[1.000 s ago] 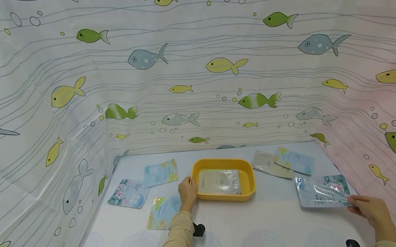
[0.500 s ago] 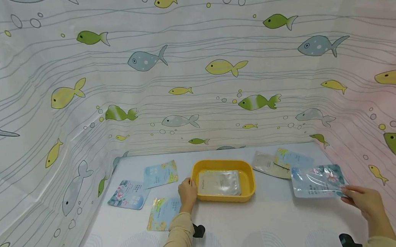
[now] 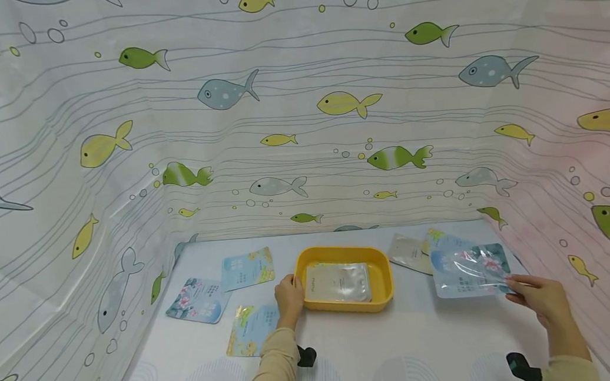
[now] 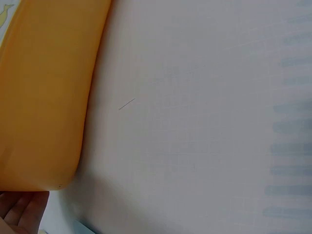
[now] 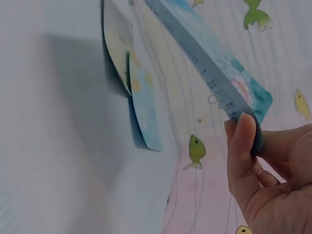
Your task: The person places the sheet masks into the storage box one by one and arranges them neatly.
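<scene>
My right hand (image 3: 543, 301) pinches the right edge of a blue, flower-printed sheet mask packet (image 3: 470, 273), raised over the table. In the right wrist view this packet (image 5: 209, 68) is seen nearly edge-on, thumb and fingers (image 5: 243, 131) at its corner. My left hand (image 3: 290, 301) grips the left end of a yellow plastic tray (image 3: 382, 303). Inside the tray lies a silvery-beige packet (image 3: 338, 282). The tray's outer wall (image 4: 48, 97) fills the left of the left wrist view, with fingers (image 4: 29, 212) against its end.
A beige packet (image 3: 407, 251) and a blue-yellow packet (image 3: 446, 241) overlap at the back right, partly hidden by the held one. Left of the tray lie a flowered packet (image 3: 198, 301) and two blue-yellow packets, one farther back (image 3: 247, 268) and one nearer (image 3: 251, 330). A fish-patterned curtain (image 3: 302, 155) surrounds the table.
My right hand has carried the flowered packet left and farther back, so it now covers part of the packets behind. The left hand and tray have stayed in place.
</scene>
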`<state>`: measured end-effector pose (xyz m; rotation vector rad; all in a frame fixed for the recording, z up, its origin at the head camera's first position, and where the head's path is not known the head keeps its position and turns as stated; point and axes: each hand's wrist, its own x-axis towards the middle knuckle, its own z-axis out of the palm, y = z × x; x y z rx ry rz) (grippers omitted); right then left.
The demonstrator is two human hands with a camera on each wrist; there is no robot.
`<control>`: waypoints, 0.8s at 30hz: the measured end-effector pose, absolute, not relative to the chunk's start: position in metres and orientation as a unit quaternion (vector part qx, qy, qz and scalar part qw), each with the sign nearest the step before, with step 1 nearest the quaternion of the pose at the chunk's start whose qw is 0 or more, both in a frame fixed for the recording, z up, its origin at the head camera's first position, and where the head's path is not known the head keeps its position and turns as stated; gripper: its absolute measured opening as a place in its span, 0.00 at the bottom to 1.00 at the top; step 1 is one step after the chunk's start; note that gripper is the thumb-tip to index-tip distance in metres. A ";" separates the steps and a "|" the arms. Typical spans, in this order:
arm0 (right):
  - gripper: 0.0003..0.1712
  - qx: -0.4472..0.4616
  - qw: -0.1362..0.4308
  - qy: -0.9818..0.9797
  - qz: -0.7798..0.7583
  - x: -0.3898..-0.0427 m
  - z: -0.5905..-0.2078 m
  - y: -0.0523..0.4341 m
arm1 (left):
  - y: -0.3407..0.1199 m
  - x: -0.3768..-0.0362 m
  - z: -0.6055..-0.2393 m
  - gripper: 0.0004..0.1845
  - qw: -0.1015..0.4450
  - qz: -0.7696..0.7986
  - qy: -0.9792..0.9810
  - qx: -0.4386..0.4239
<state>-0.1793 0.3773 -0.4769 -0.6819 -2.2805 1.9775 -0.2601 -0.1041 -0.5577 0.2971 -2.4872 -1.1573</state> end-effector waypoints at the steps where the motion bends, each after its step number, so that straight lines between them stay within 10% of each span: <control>1: 0.07 -0.213 0.022 -0.743 0.634 -0.180 -0.476 0.374 | -0.104 -0.260 -0.558 0.11 0.190 -0.411 -0.885 0.106; 7: 0.26 -0.201 0.014 -0.773 0.602 -0.189 -0.474 0.359 | -0.105 -0.259 -0.558 0.11 0.192 -0.411 -0.885 0.106; 17: 0.14 -0.136 0.021 -0.715 0.685 -0.234 -0.544 0.384 | -0.105 -0.259 -0.558 0.11 0.197 -0.417 -0.881 0.104; 24: 0.23 -0.117 0.008 -0.739 0.664 -0.237 -0.529 0.344 | -0.105 -0.261 -0.560 0.10 0.196 -0.410 -0.885 0.101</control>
